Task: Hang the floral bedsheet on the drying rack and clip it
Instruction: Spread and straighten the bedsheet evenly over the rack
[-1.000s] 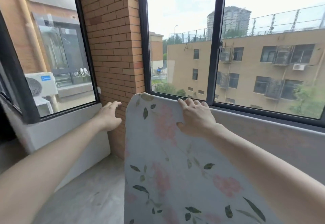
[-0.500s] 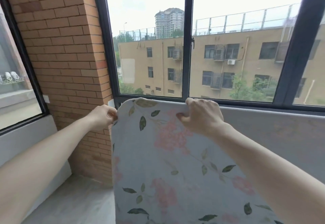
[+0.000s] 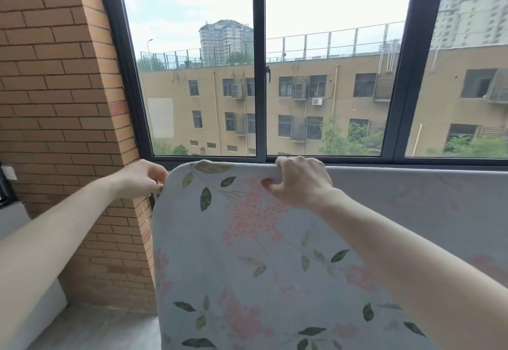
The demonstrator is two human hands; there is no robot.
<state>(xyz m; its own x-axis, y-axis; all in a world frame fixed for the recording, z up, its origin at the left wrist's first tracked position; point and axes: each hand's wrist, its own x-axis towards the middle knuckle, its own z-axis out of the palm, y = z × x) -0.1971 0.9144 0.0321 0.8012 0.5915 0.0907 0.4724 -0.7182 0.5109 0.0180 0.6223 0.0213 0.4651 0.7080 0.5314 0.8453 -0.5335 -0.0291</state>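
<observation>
The floral bedsheet [image 3: 242, 245], pale grey with pink blossoms and green leaves, hangs folded over a horizontal bar that the cloth hides. It fills the lower middle and right of the head view. My left hand [image 3: 140, 177] pinches the sheet's upper left corner at its edge. My right hand [image 3: 298, 180] grips the top fold, fingers curled over the covered bar. No clip is in view. The rack itself cannot be seen under the cloth.
A brick pillar [image 3: 63, 129] stands close on the left. A dark-framed window [image 3: 259, 74] runs behind the sheet, with buildings outside. A pale low ledge [image 3: 33, 319] and a strip of grey floor [image 3: 104, 330] lie at the lower left.
My left hand reached from open air to the sheet's left corner and took hold of it. The view swung right and up; my right hand kept its grip on the top fold.
</observation>
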